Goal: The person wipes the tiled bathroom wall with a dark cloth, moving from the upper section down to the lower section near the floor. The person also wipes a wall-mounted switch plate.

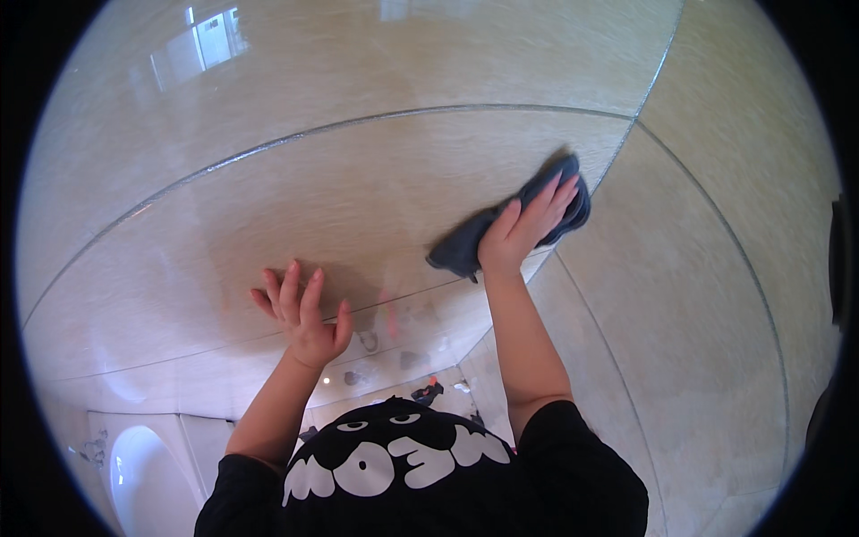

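Note:
A dark blue-grey cloth lies bunched against the glossy beige tiled wall, close to the corner where two walls meet. My right hand presses it there, palm and fingers laid over its middle, with cloth showing on both sides. Further left, my left hand is raised at the same wall with fingers spread and nothing in it. Whether its fingertips touch the tile, I cannot tell.
Grey grout lines cross the tiles. A second tiled wall stands on the right. Low on the left is a white oval basin or tub. Several small items, one black and orange, lie on the floor below.

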Demonstrator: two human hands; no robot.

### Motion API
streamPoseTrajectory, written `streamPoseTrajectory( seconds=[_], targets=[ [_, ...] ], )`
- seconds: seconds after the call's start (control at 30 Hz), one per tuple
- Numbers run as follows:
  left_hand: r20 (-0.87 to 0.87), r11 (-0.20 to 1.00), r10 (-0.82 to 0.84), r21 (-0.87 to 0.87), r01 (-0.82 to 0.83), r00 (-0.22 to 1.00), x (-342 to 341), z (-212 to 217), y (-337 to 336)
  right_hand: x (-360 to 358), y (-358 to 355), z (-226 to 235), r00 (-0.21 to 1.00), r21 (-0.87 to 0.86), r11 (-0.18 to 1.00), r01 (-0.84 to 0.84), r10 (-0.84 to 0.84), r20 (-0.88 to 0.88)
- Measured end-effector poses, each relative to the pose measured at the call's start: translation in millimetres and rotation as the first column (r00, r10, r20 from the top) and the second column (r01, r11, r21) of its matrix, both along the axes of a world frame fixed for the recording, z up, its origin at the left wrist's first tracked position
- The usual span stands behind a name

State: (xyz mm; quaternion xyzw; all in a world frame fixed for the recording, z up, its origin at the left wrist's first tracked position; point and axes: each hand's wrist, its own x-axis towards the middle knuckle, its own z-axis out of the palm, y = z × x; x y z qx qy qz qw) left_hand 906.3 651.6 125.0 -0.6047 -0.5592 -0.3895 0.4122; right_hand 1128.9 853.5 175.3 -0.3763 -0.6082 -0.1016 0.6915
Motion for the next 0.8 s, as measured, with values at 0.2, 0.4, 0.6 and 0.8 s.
streamPoseTrajectory(
  seconds=[0.2, 0.4, 0.6, 0.8],
  targets=[
    [0.002, 1.0, -0.003, 0.011, 0.003, 1.0, -1, -1, -3, -63, -47, 72, 0.988, 0.142, 0.99, -0.024, 0.002, 0.156],
    [0.032, 0.998, -0.056, 0.02, 0.056, 0.998, 0, 3, -5, -94, -92, 29, 0.849, 0.0, 0.966, -0.26, 0.229, 0.476],
    [0.081, 0.966, -0.24, -0.075, 0.247, 0.967, -6, 13, -26, -72, -64, -82, 0.872, 0.192, 0.972, -0.135, 0.024, 0.49],
    [0.108, 0.874, -0.437, -0.181, 0.45, 0.893, -31, 16, -51, -29, -31, -88, 0.985, 0.004, 0.999, -0.045, 0.044, 0.167]
  ],
)
